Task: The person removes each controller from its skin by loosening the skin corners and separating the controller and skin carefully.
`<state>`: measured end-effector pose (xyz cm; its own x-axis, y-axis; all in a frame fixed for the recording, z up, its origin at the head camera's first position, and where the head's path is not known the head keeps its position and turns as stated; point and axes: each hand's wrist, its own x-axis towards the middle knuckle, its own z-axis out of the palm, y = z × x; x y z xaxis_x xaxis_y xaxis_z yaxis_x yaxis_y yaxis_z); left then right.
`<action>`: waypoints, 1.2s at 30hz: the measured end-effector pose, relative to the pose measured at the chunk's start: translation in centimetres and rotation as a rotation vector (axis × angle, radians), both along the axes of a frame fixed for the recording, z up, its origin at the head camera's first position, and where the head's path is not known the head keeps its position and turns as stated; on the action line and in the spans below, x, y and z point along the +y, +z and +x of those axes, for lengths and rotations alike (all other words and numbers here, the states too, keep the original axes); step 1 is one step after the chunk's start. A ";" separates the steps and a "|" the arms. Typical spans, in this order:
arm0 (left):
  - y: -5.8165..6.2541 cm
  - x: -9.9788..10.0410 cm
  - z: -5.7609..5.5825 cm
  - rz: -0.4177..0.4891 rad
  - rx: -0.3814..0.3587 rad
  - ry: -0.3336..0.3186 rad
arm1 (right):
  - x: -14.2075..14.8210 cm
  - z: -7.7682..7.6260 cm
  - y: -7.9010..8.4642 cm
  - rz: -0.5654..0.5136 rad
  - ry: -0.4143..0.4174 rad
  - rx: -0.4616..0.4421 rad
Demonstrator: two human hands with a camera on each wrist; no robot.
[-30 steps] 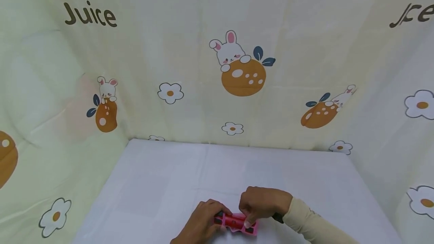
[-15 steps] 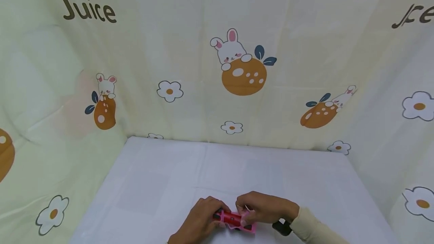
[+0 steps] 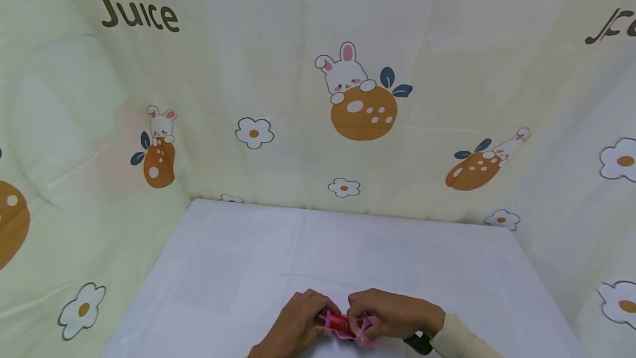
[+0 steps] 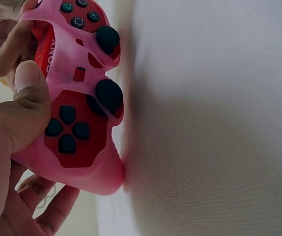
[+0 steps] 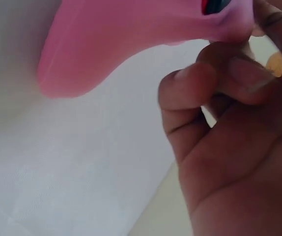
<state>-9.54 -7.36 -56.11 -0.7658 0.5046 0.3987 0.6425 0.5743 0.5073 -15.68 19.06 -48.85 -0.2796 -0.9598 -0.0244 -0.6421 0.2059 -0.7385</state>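
A red Sony game controller [image 4: 76, 126] sits in a soft pink silicone cover [image 4: 65, 54], both close over the white table. In the left wrist view its direction pad, two thumbsticks and shape buttons show through cutouts. My left hand [image 3: 298, 319] grips the controller's left end, thumb along the top edge and fingers behind. At the other end, my right hand [image 3: 392, 314] pinches the cover's edge between thumb and curled fingers, and the pink material looks stretched there. A pink-covered handle [image 5: 87, 54] juts out beside the right hand in the right wrist view.
The white-covered table [image 3: 238, 258] extends away from the hands. Cream curtains [image 3: 278, 70] printed with rabbits, oranges and flowers stand behind it and at both sides. A dark device [image 3: 419, 342] is at the right wrist, by a beige sleeve [image 3: 459, 338].
My right fingers have shifted their grip on the cover's right end, and a loop of pink now rises between them. My left hand keeps its hold. The head view has tilted slightly.
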 end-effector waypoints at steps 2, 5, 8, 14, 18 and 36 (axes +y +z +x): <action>0.0 0.0 0.0 0.006 -0.026 -0.007 | 0.2 0.2 -0.2 -0.020 -0.001 -0.011; 0.0 0.1 0.0 0.005 -0.057 -0.010 | 0.6 0.4 -0.5 -0.039 -0.016 -0.017; -0.1 0.0 0.0 0.003 -0.088 -0.007 | 0.9 0.6 -0.7 -0.058 -0.031 -0.008; -0.5 0.1 -0.1 0.017 -0.122 -0.005 | 1.5 0.8 -0.7 -0.097 -0.047 -0.039; -0.5 0.3 -0.1 0.018 -0.127 0.003 | 2.2 0.9 -0.9 -0.111 -0.081 -0.104; -0.3 0.1 -0.3 0.042 -0.157 0.043 | 4.5 0.9 -4.2 -0.188 -0.348 -0.314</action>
<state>-9.85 -7.24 -56.45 -0.8411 0.4551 0.2923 0.5284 0.5756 0.6241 -14.74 23.52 -53.06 -0.5910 -0.8066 0.0055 -0.3001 0.2136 -0.9297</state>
